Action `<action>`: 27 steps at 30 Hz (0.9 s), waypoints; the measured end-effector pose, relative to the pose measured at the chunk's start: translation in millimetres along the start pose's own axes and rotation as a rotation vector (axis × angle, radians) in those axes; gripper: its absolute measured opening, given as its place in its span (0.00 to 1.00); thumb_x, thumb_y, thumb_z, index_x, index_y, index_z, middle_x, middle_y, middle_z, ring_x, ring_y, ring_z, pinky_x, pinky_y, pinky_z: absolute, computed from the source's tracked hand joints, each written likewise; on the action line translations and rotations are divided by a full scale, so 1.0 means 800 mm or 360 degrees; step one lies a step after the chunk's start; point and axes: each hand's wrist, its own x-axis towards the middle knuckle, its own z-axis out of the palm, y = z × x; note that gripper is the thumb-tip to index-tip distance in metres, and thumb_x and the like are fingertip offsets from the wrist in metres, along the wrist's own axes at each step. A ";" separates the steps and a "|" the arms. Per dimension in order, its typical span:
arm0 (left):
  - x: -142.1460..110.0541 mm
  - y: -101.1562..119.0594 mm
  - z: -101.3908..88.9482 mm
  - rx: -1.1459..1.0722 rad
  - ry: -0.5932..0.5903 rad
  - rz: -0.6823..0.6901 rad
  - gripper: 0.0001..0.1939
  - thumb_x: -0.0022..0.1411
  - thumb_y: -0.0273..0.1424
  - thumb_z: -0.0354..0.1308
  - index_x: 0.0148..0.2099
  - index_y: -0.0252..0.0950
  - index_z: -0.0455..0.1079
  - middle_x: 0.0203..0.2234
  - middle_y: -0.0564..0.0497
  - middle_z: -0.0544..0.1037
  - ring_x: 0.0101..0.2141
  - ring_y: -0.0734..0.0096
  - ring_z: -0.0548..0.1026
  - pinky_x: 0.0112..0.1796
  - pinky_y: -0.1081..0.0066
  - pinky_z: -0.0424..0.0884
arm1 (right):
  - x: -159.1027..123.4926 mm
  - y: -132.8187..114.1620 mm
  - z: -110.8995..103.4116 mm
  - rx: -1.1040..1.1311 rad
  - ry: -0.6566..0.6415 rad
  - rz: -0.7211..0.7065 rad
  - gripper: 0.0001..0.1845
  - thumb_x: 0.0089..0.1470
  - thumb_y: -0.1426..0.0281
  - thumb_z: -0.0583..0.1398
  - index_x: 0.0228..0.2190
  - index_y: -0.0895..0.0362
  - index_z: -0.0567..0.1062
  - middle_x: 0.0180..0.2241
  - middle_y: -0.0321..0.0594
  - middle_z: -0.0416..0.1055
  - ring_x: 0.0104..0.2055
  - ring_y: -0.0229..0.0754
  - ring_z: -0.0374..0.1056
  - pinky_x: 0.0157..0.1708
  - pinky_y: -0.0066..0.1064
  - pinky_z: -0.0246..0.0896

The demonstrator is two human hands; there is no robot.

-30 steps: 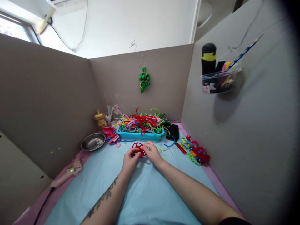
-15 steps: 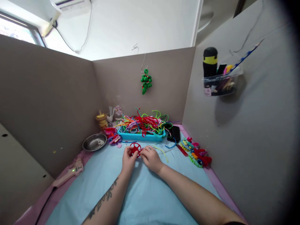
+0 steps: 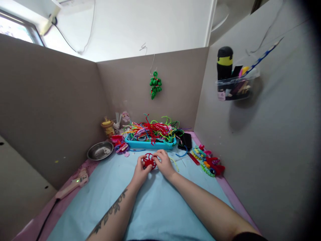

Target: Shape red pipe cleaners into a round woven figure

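Observation:
Between my hands, just above the blue cloth (image 3: pixel 105 190), is a round, open-work red piece (image 3: pixel 149 162) that looks bent from pipe cleaners. My left hand (image 3: pixel 141 170) pinches its left and lower side between thumb and fingers. On the upper right rim, the fingertips of my right hand (image 3: pixel 163 164) are closed on the same piece; they hide part of its edge. Close behind my hands stands a turquoise tray (image 3: pixel 152 146), heaped with pipe cleaners (image 3: pixel 155 130) in many colours. A yellow-green pipe cleaner (image 3: pixel 175 164) lies beside my right hand.
At left are a metal bowl (image 3: pixel 100 151) with small white bits and a pink glue gun (image 3: pixel 72 187) with a cable. To the right lie a black phone (image 3: pixel 185 141), a red tool (image 3: pixel 194 158) and colourful pipe-cleaner pieces (image 3: pixel 208 161). Grey partitions (image 3: pixel 150 107) enclose the table.
Both hands have shifted slightly, the left one to the right along with the red piece. The red piece has turned, and my right fingers have moved up along its rim.

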 end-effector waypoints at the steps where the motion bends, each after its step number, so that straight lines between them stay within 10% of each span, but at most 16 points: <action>1: 0.002 -0.001 -0.001 -0.0082 0.0024 -0.0022 0.25 0.49 0.32 0.60 0.48 0.36 0.55 0.29 0.52 0.74 0.28 0.70 0.73 0.32 0.71 0.68 | 0.000 0.000 0.000 0.0039 0.0016 0.0023 0.13 0.49 0.73 0.57 0.39 0.53 0.72 0.38 0.40 0.65 0.43 0.44 0.61 0.45 0.36 0.57; 7: 0.013 -0.006 -0.011 -0.0349 0.0237 -0.0034 0.27 0.48 0.33 0.61 0.49 0.36 0.54 0.33 0.49 0.75 0.32 0.69 0.74 0.37 0.69 0.67 | -0.002 -0.002 0.005 0.0056 0.0123 0.0127 0.11 0.46 0.73 0.58 0.35 0.54 0.72 0.37 0.40 0.65 0.43 0.44 0.61 0.45 0.37 0.56; 15: 0.008 -0.009 -0.009 -0.0332 -0.0068 0.0036 0.26 0.52 0.33 0.59 0.51 0.36 0.53 0.37 0.46 0.74 0.36 0.66 0.73 0.38 0.67 0.67 | 0.000 -0.007 0.006 0.0080 -0.0090 0.0290 0.05 0.47 0.71 0.59 0.24 0.54 0.76 0.42 0.41 0.65 0.47 0.45 0.58 0.50 0.38 0.51; 27: 0.003 -0.001 -0.013 -0.0053 -0.0011 0.0145 0.24 0.55 0.31 0.55 0.53 0.36 0.52 0.31 0.51 0.71 0.33 0.69 0.72 0.35 0.69 0.68 | -0.005 -0.006 0.013 0.0189 -0.0291 0.0344 0.08 0.48 0.71 0.57 0.20 0.56 0.72 0.48 0.42 0.63 0.52 0.46 0.57 0.52 0.41 0.49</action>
